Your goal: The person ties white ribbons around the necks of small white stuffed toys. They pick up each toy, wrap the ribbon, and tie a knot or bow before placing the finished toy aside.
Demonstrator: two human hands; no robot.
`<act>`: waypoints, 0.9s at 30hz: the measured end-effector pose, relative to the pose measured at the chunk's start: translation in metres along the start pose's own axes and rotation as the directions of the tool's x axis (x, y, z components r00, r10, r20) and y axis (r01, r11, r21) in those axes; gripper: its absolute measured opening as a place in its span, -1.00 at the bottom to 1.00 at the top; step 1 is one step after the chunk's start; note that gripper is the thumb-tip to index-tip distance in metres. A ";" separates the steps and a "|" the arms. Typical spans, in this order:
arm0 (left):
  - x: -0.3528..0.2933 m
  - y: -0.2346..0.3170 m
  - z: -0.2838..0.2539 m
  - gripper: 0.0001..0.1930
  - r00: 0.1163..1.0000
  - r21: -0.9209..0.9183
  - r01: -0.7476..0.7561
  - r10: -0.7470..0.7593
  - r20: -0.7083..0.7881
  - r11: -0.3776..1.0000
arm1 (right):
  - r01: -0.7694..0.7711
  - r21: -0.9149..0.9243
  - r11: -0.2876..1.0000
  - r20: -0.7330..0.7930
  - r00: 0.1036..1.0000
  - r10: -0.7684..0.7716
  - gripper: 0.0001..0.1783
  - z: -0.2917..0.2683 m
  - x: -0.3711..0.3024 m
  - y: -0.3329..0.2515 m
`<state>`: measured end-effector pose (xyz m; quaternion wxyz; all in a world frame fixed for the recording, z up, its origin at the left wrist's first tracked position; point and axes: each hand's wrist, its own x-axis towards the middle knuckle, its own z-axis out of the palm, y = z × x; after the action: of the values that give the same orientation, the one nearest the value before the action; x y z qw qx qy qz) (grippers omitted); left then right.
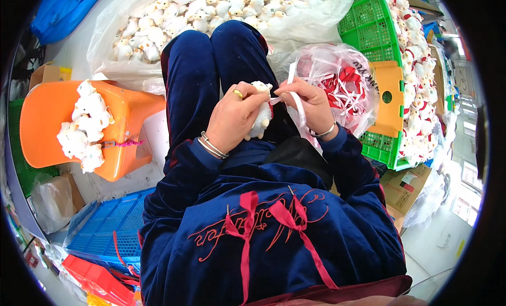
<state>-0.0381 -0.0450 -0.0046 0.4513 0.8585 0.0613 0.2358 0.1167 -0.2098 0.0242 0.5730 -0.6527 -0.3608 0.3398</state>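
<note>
Above my lap, my left hand (235, 116) is closed around a small white plush toy (260, 119), which shows a bit of red on its side. Close beside it, my right hand (310, 103) pinches a white ribbon (299, 107). One part of the ribbon runs toward the toy and a loose length hangs down from the fingers. The fingertips of both hands are nearly together at the toy's upper part. Whether the ribbon is fastened to the toy cannot be made out.
Left of me, several white plush toys (84, 124) lie on an orange stool (45, 124). Ahead, a clear plastic sheet (105, 47) holds a heap of similar toys (200, 11). To the right are a bag of red and white ribbons (345, 90) and a green crate (369, 26); a blue crate (105, 227) stands lower left.
</note>
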 end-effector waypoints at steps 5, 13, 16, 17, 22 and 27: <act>0.000 -0.010 -0.001 -0.68 0.998 -0.145 -0.032 0.040 0.052 0.989 | 0.140 -0.202 0.969 0.297 0.952 -0.076 -0.85 -0.003 0.028 -0.025; 0.002 -0.011 0.010 -0.78 0.971 -0.454 0.220 -0.237 0.020 0.863 | 0.201 -0.285 0.937 0.575 0.818 -0.001 -0.87 0.002 0.075 -0.039; 0.002 -0.010 0.011 -0.87 0.965 -0.434 0.226 -0.260 -0.021 0.872 | 0.170 -0.193 0.966 0.507 0.861 -0.050 -0.86 0.002 0.072 -0.034; 0.002 -0.008 0.009 -0.88 0.963 -0.420 0.241 -0.271 -0.012 0.875 | 0.164 -0.160 0.973 0.477 0.876 -0.069 -0.86 0.001 0.069 -0.032; -0.007 -0.018 0.012 -0.89 0.981 -0.411 0.123 -0.173 -0.086 0.903 | 0.149 -0.434 0.888 0.247 0.968 -0.042 -0.85 -0.019 0.057 -0.036; -0.010 -0.022 0.010 -0.80 0.987 -0.280 0.098 -0.129 -0.096 0.955 | 0.157 -0.558 0.814 0.226 0.974 -0.033 -0.89 -0.039 0.043 -0.038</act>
<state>-0.0402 -0.0425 -0.0302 0.5743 0.7682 0.1028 0.2637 0.1691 -0.1892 0.0653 0.3261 -0.7368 -0.5358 0.2522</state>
